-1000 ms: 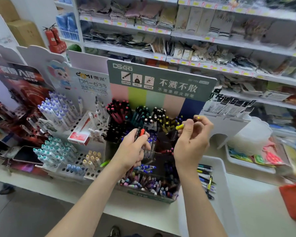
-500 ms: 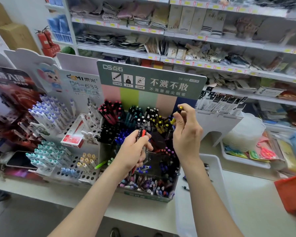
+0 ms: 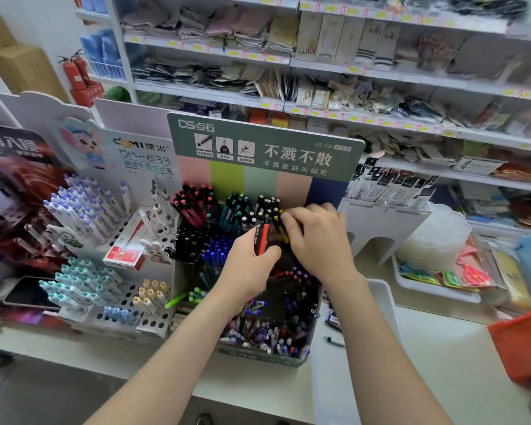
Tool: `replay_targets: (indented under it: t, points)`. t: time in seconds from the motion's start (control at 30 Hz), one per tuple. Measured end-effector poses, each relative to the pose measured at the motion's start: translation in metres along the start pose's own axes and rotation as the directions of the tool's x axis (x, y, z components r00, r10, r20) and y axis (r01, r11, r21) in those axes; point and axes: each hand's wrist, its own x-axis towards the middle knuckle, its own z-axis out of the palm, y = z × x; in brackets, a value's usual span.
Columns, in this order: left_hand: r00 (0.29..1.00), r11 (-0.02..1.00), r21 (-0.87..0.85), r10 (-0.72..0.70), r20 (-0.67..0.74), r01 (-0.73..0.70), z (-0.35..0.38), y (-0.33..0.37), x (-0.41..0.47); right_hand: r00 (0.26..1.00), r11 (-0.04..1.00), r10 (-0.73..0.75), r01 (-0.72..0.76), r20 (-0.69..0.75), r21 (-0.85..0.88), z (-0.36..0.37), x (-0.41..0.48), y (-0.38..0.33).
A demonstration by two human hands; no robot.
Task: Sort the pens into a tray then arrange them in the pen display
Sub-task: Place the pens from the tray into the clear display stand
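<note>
Arranging stage, pen display mostly stocked. Right hand pinches yellow pen at slot. Left hand grips red-black pens. Few loose pens in tray, unplaced.

Red fire extinguishers stand beside a cardboard box; a phone lies left.

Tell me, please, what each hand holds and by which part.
The left hand grips red and black pens by their lower barrels. The right hand pinches a yellow-tipped pen near its yellow end.
</note>
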Motion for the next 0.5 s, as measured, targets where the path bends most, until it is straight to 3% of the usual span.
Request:
replay_targets:
  t: [0.13, 0.2, 0.3, 0.43, 0.5]
  points:
    - [0.997, 0.993, 0.116, 0.022, 0.070, -0.030, 0.001, 0.007, 0.005, 0.965, 0.998, -0.066, 0.061, 0.255, 0.029, -0.011, 0.004, 0.014]
    - [0.993, 0.996, 0.091, -0.003, 0.114, -0.008, -0.002, 0.011, 0.008, 0.977, 0.998, -0.053, 0.043, 0.208, 0.051, -0.009, 0.008, 0.023]
    - [0.996, 0.999, 0.010, -0.035, 0.080, 0.034, -0.003, 0.014, 0.010, 0.997, 0.997, 0.080, -0.080, -0.006, 0.015, 0.000, 0.011, 0.025]
    - [0.992, 0.966, -0.232, -0.092, 0.089, 0.111, -0.004, 0.015, 0.004, 0.999, 1.000, -0.002, 0.002, 0.036, 0.000, 0.010, -0.001, 0.010]
    - [0.987, 0.945, -0.301, -0.090, 0.132, 0.127, -0.007, 0.013, 0.000, 0.998, 0.998, 0.025, -0.021, -0.062, 0.061, 0.009, -0.009, -0.001]
